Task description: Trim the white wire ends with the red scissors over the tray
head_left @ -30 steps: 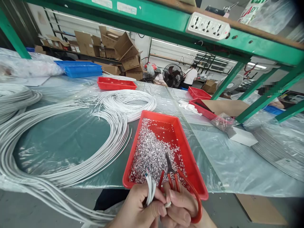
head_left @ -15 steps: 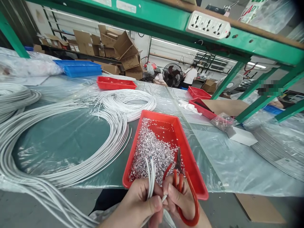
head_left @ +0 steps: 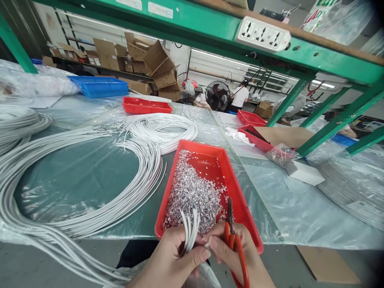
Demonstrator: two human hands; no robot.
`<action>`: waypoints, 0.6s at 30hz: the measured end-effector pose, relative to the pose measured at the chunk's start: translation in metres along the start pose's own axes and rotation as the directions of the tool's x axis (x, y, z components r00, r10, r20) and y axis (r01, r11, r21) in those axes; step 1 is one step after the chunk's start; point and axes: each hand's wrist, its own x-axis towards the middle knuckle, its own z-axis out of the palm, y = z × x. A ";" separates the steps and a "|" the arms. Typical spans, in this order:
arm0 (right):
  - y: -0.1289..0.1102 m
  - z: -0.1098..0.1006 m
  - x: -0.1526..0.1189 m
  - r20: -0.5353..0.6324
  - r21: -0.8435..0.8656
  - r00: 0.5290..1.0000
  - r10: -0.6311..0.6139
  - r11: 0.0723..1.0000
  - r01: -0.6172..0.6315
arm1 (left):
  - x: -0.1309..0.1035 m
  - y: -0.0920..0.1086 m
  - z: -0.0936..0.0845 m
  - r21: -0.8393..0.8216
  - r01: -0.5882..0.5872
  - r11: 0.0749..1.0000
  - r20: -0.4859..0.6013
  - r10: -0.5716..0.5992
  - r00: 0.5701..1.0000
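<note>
My left hand [head_left: 175, 258] is closed around a small bunch of white cables [head_left: 192, 230], whose cut ends stick up above the fingers. Beside it, my right hand [head_left: 231, 248] holds orange-handled scissors [head_left: 239, 256], their dark blades pointing up and away. The right thumb and forefinger also pinch the tip of one cable close to the left thumb. Both hands are over the near end of a red tray [head_left: 235, 188]. Small silvery foil scraps [head_left: 192, 188] are heaped inside it. Part of the held cables is hidden by my fingers.
Large white cable coils [head_left: 147, 176] lie left of the tray, with another coil [head_left: 177, 124] behind it. A smaller red tray [head_left: 147, 106] and a blue bin [head_left: 100, 88] stand farther back. Green shelf posts [head_left: 315, 134] and a white box [head_left: 304, 173] are right. A person [head_left: 240, 96] is in the background.
The scissors have dropped slightly and turned within my right hand, which has shifted a little to the right. The cable ends in my left hand sit lower and fan out more.
</note>
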 end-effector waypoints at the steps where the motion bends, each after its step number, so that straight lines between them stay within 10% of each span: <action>1: 0.001 -0.001 0.000 0.010 -0.029 0.999 -0.033 0.999 0.034 | 0.001 -0.002 -0.001 0.034 -0.018 0.999 0.001 0.018 1.000; 7: 0.012 -0.005 0.000 0.031 0.090 0.999 -0.033 0.996 0.030 | 0.002 -0.008 0.005 -0.017 -0.178 0.984 -0.176 0.172 0.969; 12: 0.018 0.003 0.004 0.291 0.437 0.947 0.138 0.861 -0.260 | 0.004 0.001 -0.003 -0.363 0.048 0.930 0.223 0.037 0.974; 15: 0.009 0.001 0.004 0.228 0.350 0.974 0.001 0.933 -0.083 | 0.002 -0.001 -0.009 -0.396 0.111 0.911 0.289 0.009 0.957; 18: -0.005 -0.010 0.008 0.095 -0.100 0.979 -0.179 0.977 0.189 | -0.002 -0.005 -0.006 -0.356 0.140 0.924 0.145 -0.094 0.985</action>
